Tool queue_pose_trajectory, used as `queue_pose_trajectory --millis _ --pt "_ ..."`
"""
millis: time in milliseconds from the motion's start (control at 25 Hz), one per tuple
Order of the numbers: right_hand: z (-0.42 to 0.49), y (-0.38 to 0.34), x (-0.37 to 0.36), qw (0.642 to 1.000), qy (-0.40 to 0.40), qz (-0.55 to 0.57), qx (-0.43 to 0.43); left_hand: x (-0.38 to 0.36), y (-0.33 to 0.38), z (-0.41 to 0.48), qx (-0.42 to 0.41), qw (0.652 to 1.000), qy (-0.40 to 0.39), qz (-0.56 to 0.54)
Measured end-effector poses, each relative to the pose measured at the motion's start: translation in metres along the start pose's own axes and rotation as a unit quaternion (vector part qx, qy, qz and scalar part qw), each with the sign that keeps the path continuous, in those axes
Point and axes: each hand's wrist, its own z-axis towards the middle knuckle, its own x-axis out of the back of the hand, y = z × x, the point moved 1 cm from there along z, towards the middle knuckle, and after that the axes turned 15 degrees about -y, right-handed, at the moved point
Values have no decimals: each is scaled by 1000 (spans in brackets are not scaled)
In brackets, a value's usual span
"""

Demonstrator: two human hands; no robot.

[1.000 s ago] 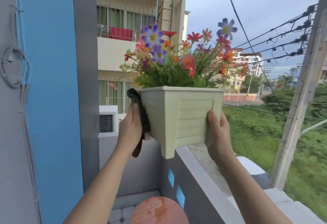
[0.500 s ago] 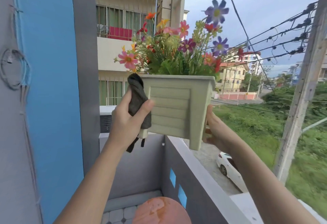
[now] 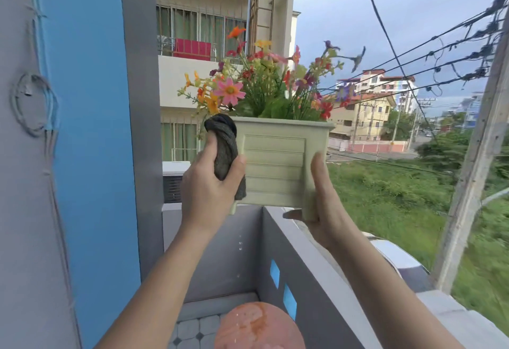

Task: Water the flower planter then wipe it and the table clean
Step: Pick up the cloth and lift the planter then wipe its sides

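A pale green slatted planter [image 3: 275, 167] full of colourful flowers [image 3: 264, 87] is held up in the air above the grey balcony wall [image 3: 311, 263]. My left hand [image 3: 209, 183] grips a dark grey cloth [image 3: 224, 147] and presses it against the planter's left corner. My right hand [image 3: 322, 197] holds the planter's right lower corner, thumb on the front face. Water drops fall below the planter. The round orange-brown table [image 3: 256, 326] shows wet at the bottom.
A blue and grey wall [image 3: 82, 156] stands close on the left. The balcony wall runs forward on the right, with a white car [image 3: 396, 257], grass and a pole [image 3: 479, 156] beyond. Power cables cross overhead. Grey tiles [image 3: 192, 332] cover the floor.
The planter has turned in my hands so a slatted face points at me. My left hand with the cloth moved from the side onto the front left corner; my right hand shifted under the right corner.
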Motion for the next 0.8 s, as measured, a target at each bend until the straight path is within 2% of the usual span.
queue_pose_trajectory --millis 80,320,520,800 --pt "0 4 -3 1000 13 1 -9 -2 -1 -3 -10 998 18 61" --pt "2 11 -12 992 91 49 66 -4 9 -16 -67 984 17 166" --pt "3 2 -9 990 97 34 92 -26 -22 -68 -118 968 58 212" --pt "10 -9 -18 986 90 33 138 -28 -9 -56 -129 934 140 304"
